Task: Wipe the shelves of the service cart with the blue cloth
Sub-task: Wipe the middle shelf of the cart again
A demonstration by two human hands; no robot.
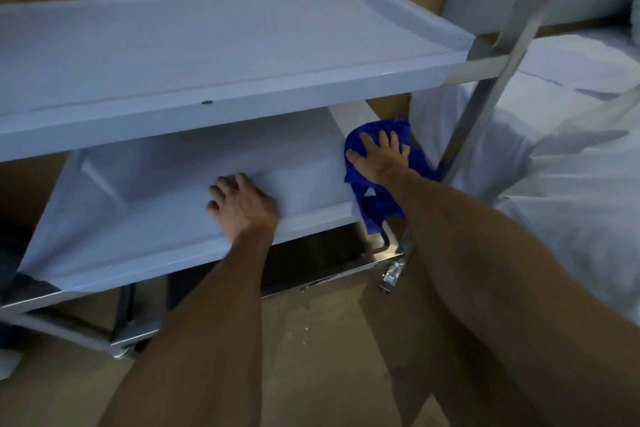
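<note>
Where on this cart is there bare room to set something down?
The upper shelf is bare rim to rim. On the lower shelf, the stretch left of the left hand is free; its right end is crowded by the right hand pressing the blue cloth.

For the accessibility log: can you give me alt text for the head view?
The right hand presses a blue cloth flat on the right end of the cart's lower shelf, while the left hand rests on its front edge. The upper shelf is bare.
</note>
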